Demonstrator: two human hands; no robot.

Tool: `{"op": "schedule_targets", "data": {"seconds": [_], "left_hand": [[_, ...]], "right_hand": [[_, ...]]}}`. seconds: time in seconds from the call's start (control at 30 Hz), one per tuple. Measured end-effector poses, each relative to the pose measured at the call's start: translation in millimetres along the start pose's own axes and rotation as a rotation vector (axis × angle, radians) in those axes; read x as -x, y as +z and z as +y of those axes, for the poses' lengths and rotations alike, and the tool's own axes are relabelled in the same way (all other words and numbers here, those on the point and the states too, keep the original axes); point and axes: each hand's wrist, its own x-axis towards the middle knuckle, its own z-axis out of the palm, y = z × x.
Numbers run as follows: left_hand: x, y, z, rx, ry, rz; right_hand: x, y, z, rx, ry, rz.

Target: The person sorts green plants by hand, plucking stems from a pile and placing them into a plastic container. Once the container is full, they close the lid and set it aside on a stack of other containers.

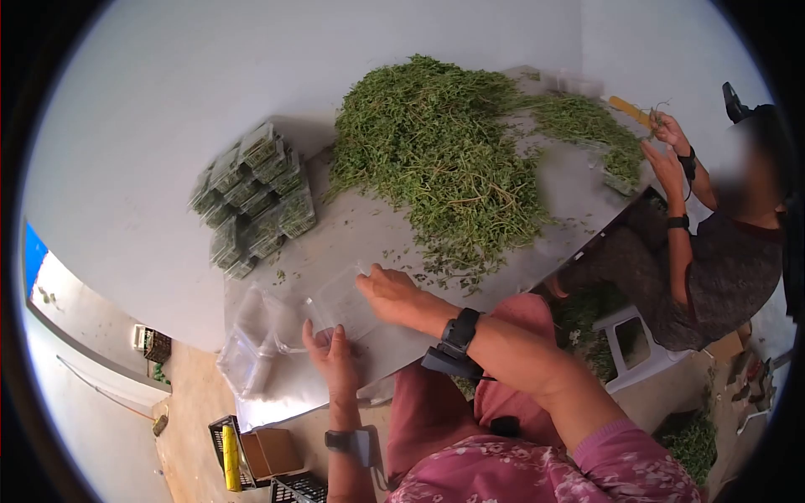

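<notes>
A clear plastic container (340, 295) lies open at the front of the grey table (335, 239). My right hand (388, 293) pinches its far right edge, with the fingers closed. At its near side is my left hand (334, 356), its thumb and fingers apart around the container's edge. Just left of my left hand stand empty clear plastic containers (249, 352). Beyond my hands a large heap of green leafy stems (436, 151) covers the table's middle. Loose leaves lie between the heap and my right hand.
Filled clear boxes (256, 197) are stacked at the back left. At the right a seated co-worker (721, 260) holds some stems beside more greens (583, 121). A white plastic stool (637, 348), black crates (225, 453) and a cardboard box (272, 453) are on the floor.
</notes>
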Motion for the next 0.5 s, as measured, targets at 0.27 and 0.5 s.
{"op": "schedule_targets", "data": {"seconds": [0.27, 0.5], "left_hand": [[1, 1, -2, 0.005, 0.026, 0.02], [-4, -5, -13, 0.028, 0.044, 0.016]], "right_hand": [[6, -3, -6, 0.031, -0.028, -0.058], [8, 4, -5, 0.071, -0.087, 0.019]]}}
